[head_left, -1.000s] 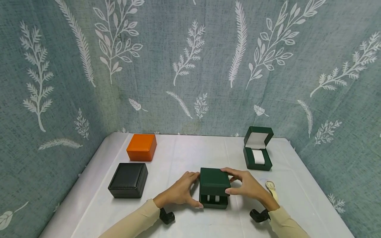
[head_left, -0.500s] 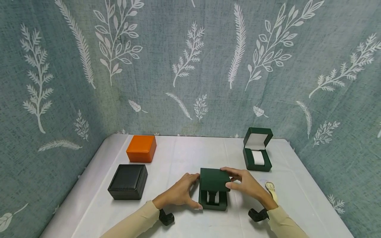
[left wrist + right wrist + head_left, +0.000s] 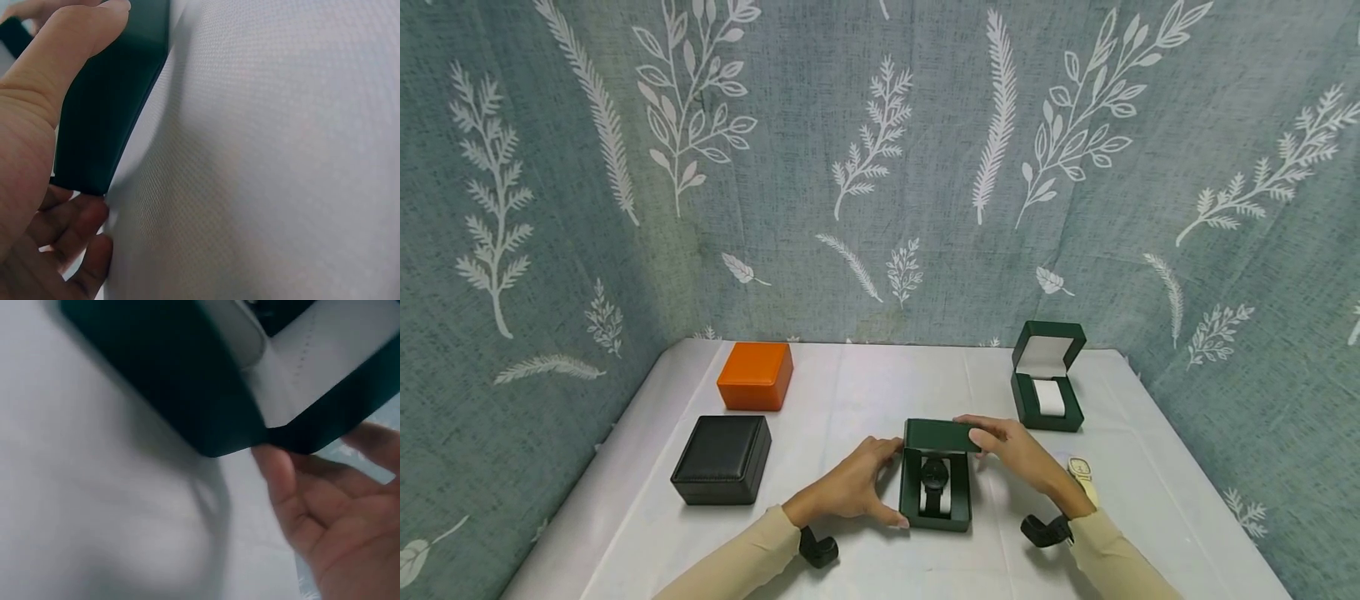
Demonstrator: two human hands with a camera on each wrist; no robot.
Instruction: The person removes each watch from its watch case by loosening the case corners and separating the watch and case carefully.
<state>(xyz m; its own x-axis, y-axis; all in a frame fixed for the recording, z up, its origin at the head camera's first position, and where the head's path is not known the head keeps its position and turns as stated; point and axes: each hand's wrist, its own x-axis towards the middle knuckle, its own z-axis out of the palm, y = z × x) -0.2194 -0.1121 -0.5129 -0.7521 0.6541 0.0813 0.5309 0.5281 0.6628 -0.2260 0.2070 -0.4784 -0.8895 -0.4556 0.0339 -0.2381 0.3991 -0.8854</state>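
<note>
In the head view a green watch box [image 3: 959, 498] lies in front of me with its lid [image 3: 940, 435] tilted up. Inside, a black wristwatch [image 3: 934, 475] is wrapped round a white cushion [image 3: 946, 500]. My left hand [image 3: 859, 478] steadies the base from the left, thumb at the front corner and fingers at the back; the left wrist view shows the thumb across the box's green wall [image 3: 103, 125]. At the lid's right side my right hand [image 3: 1021, 454] holds it between thumb and fingers. From the right wrist, the raised lid's edge [image 3: 362, 394] meets those fingers, partly hidden behind it.
A second green watch box [image 3: 1047, 408] stands open at the back right with a white cushion. A cream watch [image 3: 1081, 475] lies beside my right wrist. To the left are a black box [image 3: 722, 458] and an orange box [image 3: 756, 375], both closed, on the white table [image 3: 857, 392].
The right hand has swung the green box's lid up and back from nearly closed, uncovering the black wristwatch. The left hand has stayed at the base's left side.
</note>
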